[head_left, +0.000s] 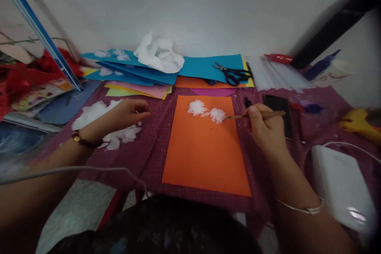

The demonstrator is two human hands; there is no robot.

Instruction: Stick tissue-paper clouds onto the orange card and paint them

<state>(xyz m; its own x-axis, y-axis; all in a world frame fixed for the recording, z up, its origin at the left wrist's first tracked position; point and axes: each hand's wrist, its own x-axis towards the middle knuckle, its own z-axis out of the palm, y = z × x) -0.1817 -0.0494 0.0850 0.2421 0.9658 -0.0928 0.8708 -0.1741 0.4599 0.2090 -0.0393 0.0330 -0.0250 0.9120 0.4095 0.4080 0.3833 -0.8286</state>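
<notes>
An orange sheet (205, 151) lies on the maroon cloth in front of me. Two white fluffy clumps, one on the left (197, 107) and one on the right (218, 115), sit near its top edge. My right hand (266, 129) grips a thin wooden stick (275, 114), whose tip points at the right clump. Over a pile of torn white paper pieces (120, 137) at the left is my left hand (132, 112), its fingers curled together. Whether something small is between those fingers is too unclear to tell.
Blue sheets (205, 65) with black-handled scissors (232, 74) and crumpled white paper (160, 55) lie along the wall. A black notebook (281, 115), a white device (342, 184) and a yellow tool (358, 123) are at the right. A cable (113, 169) crosses my left forearm.
</notes>
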